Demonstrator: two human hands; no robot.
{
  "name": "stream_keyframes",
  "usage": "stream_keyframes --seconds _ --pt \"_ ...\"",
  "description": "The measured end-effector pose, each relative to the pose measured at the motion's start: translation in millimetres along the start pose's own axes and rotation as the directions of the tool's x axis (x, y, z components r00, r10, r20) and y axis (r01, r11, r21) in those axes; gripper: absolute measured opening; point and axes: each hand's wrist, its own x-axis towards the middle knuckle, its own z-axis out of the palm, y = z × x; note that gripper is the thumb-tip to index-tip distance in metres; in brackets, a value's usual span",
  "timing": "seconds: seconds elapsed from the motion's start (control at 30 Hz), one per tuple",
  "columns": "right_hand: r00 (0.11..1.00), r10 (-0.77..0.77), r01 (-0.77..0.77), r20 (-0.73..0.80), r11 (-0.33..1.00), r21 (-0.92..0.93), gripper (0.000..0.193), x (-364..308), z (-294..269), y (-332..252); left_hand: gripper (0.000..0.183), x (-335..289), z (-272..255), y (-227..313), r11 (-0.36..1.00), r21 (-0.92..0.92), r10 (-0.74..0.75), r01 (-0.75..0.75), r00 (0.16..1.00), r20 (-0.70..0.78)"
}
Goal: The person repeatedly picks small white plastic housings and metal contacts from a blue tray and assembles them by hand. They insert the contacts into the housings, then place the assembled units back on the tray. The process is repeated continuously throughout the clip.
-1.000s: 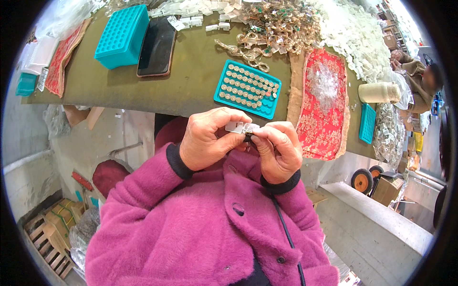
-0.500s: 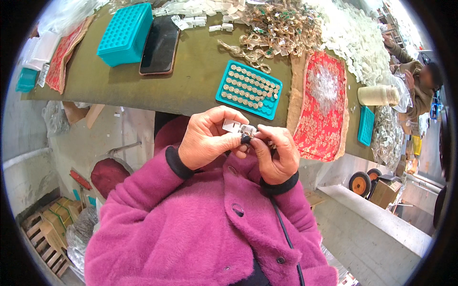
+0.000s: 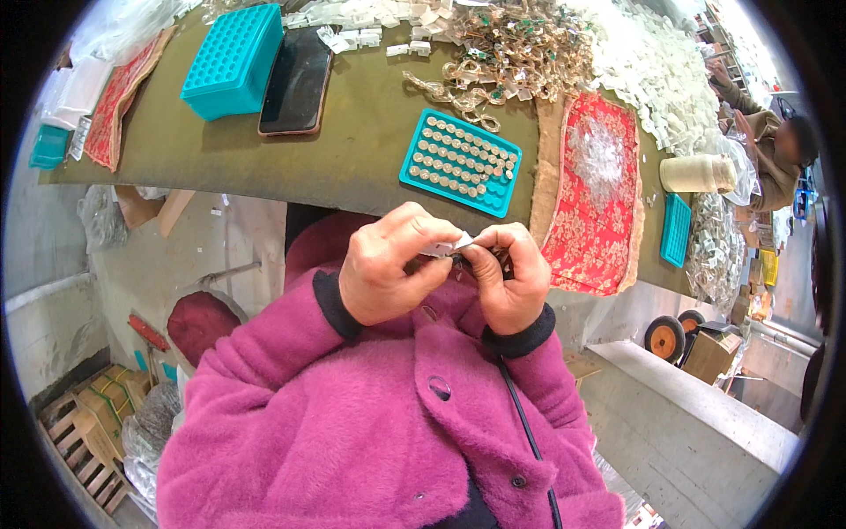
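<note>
In front of my chest, above the coat and just off the table's near edge, my two hands meet. My left hand [image 3: 388,263] is closed, its thumb and index finger pinching a small white plastic piece [image 3: 439,250]. My right hand [image 3: 509,280] is closed too, thumb and forefinger pressed at the piece's right end. Something small, dark and brownish shows partly under the right fingers; I cannot make out its kind. Beyond my hands lies a teal tray [image 3: 500,201] with rows of small round metallic parts, several of its lower right places unfilled.
At the back left stand a teal holed block [image 3: 231,66] and a dark phone [image 3: 296,84]. Wired parts [image 3: 520,53] and white plastic pieces [image 3: 656,79] are heaped behind. A red patterned cloth [image 3: 586,247] holds clear bits. A white cylinder [image 3: 696,175] and another person [image 3: 767,150] are at right.
The white piece has turned and is now more covered by my fingers. My left hand has rolled over it, and its fingers have closed nearer to my right fingertips.
</note>
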Motion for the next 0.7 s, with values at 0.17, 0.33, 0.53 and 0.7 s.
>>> stream_keyframes --seconds 0.17,0.33,0.53,0.7 --pt "0.896 0.336 -0.434 0.291 0.799 0.415 0.013 -1 -14 -3 0.028 -9 -3 -5 0.466 -0.713 -0.462 0.524 0.831 0.309" --pt "0.822 0.371 -0.567 0.433 0.616 0.548 0.015 0 -19 -5 0.030 -12 1 -17 0.039 -0.808 -0.438 0.588 0.737 0.515" --pt "0.959 0.277 -0.280 0.061 0.887 0.368 0.016 10 -17 -5 0.018 -12 -13 -19 0.206 -0.785 -0.497 0.584 0.754 0.430" --pt "0.984 -0.173 0.171 0.040 0.865 -0.472 0.020 48 -19 8 0.013 -11 -24 -19 0.284 -0.765 -0.539 0.578 0.756 0.371"
